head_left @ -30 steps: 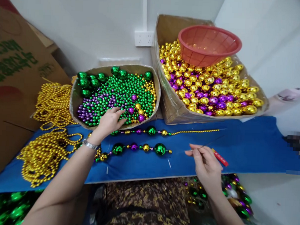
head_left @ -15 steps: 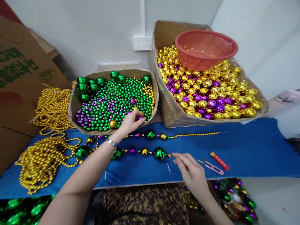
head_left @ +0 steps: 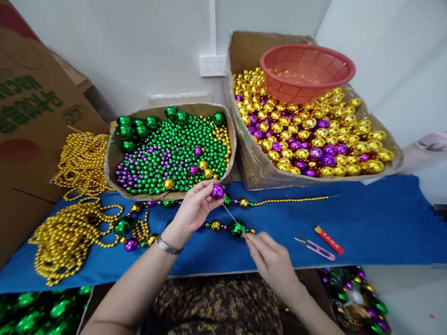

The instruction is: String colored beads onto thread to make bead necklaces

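Our left hand (head_left: 196, 209) pinches a purple ball (head_left: 217, 191) above the blue bench (head_left: 377, 218), near the box (head_left: 233, 138) of small beads, while our right hand (head_left: 270, 258) grips a thin needle (head_left: 231, 216) slanting up to the ball; whether its tip is inside we cannot tell. Beneath them lies a bead strand (head_left: 215, 225) with 1 big green ball (head_left: 234, 232) near its right end, and farther right we see pink snips (head_left: 320, 251) beside a red packet (head_left: 330, 241).
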A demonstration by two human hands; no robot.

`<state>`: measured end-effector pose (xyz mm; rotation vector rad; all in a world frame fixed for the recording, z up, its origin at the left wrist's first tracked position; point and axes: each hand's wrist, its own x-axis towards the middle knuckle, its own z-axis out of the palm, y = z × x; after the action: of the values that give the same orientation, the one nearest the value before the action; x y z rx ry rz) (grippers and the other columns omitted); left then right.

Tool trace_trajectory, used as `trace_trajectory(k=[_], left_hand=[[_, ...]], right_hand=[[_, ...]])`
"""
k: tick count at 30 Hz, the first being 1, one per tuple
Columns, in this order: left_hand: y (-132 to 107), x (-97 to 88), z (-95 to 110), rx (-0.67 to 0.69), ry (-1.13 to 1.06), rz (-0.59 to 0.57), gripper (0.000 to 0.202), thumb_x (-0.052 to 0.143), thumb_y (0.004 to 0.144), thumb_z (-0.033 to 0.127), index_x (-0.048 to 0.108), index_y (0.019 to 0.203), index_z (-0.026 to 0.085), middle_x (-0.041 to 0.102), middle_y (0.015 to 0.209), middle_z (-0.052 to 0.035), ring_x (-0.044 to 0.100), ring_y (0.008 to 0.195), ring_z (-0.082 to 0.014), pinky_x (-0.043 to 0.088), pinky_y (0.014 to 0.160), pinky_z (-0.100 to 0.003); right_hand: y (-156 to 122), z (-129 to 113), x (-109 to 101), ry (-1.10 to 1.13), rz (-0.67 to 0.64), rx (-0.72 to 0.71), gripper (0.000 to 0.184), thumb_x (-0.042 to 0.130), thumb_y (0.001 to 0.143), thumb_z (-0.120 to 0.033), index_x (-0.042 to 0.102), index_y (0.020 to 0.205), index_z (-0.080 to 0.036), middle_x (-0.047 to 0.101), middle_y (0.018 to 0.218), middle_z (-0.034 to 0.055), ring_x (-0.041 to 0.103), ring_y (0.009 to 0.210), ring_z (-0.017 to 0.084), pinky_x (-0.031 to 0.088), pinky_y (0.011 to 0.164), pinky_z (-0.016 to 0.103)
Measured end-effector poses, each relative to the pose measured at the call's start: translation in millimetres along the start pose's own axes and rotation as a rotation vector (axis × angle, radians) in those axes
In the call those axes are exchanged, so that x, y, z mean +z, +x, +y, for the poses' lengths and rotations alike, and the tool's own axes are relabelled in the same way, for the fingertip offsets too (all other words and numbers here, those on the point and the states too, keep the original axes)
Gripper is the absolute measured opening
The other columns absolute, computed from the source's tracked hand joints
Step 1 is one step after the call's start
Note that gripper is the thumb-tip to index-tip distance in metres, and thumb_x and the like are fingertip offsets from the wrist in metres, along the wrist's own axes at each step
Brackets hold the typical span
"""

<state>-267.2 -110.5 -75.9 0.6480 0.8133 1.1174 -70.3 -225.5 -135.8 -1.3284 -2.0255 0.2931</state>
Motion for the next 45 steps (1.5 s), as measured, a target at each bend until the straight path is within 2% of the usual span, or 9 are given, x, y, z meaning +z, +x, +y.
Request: trace_trajectory(k=[14,20,28,33,38,43,45], left_hand=[[-3,1.8,-7,-0.013,0.038,-0.028,0.024,0.073,0.075,0.024,0.069,0.095,0.011,0.067,0.089,-0.0060,0.065,0.075,-0.0141,0.059,0.071,-0.029],[-2,3.0,-9,0.005,0.040,-0.012,0.022,0.074,0.074,0.025,0.069,0.092,0.012,0.066,0.085,-0.0044,0.063,0.074,-0.0121,0.058,0.073,-0.029],[-1,0.4,-10,-0.007,0.040,-0.014,0.023,0.073,0.074,0.026,0.069,0.093,0.013,0.065,0.090,-0.0051,0.063,0.075,-0.0128,0.057,0.073,-0.031],[-7,2.5,-16,0.117,0.152,-0.050,0.025,0.072,0.076,0.027,0.067,0.098,0.016,0.064,0.094,-0.0038,0.060,0.081,-0.0128,0.056,0.075,-0.030],[-17,9.1,-31,0.307,0.321,-0.066,0.045,0.076,0.071,0.020,0.059,0.113,0.020,0.066,0.104,-0.0062,0.060,0.096,-0.0148,0.048,0.089,-0.028],[-21,13.0,-39,0.207,0.251,-0.050,0.050,0.078,0.070,0.023,0.054,0.114,0.021,0.066,0.103,-0.0062,0.062,0.092,-0.0158,0.050,0.081,-0.029],[-23,15.1,-43,0.210,0.267,-0.041,0.051,0.078,0.069,0.023,0.054,0.114,0.020,0.066,0.102,-0.0061,0.061,0.091,-0.0155,0.050,0.081,-0.028]], right_hand=[[-8,2,-5,0.036,-0.008,0.039,0.029,0.040,0.098,-0.022,0.065,0.111,-0.018,0.065,0.082,0.0069,0.065,0.072,0.017,0.054,0.067,0.027],[-9,4,-3,0.000,-0.004,0.017,0.030,0.040,0.097,-0.022,0.065,0.113,-0.017,0.064,0.080,0.0071,0.064,0.070,0.017,0.053,0.066,0.027],[-9,4,-3,0.017,-0.009,0.032,0.029,0.040,0.098,-0.021,0.065,0.111,-0.016,0.064,0.079,0.0066,0.063,0.068,0.015,0.053,0.065,0.027],[-7,0,-5,-0.004,-0.007,0.034,0.029,0.040,0.097,-0.022,0.066,0.109,-0.018,0.065,0.080,0.0066,0.065,0.069,0.016,0.053,0.065,0.026],[-4,-2,-7,0.000,0.006,0.059,0.028,0.040,0.098,-0.022,0.065,0.109,-0.018,0.066,0.081,0.0068,0.066,0.071,0.016,0.054,0.065,0.026],[-5,-2,-9,0.041,0.017,0.041,0.027,0.041,0.098,-0.024,0.066,0.108,-0.019,0.066,0.081,0.0066,0.066,0.070,0.016,0.054,0.065,0.027],[-5,-1,-8,0.038,0.010,0.040,0.027,0.040,0.098,-0.024,0.065,0.108,-0.019,0.066,0.080,0.0066,0.065,0.070,0.016,0.054,0.064,0.026]])
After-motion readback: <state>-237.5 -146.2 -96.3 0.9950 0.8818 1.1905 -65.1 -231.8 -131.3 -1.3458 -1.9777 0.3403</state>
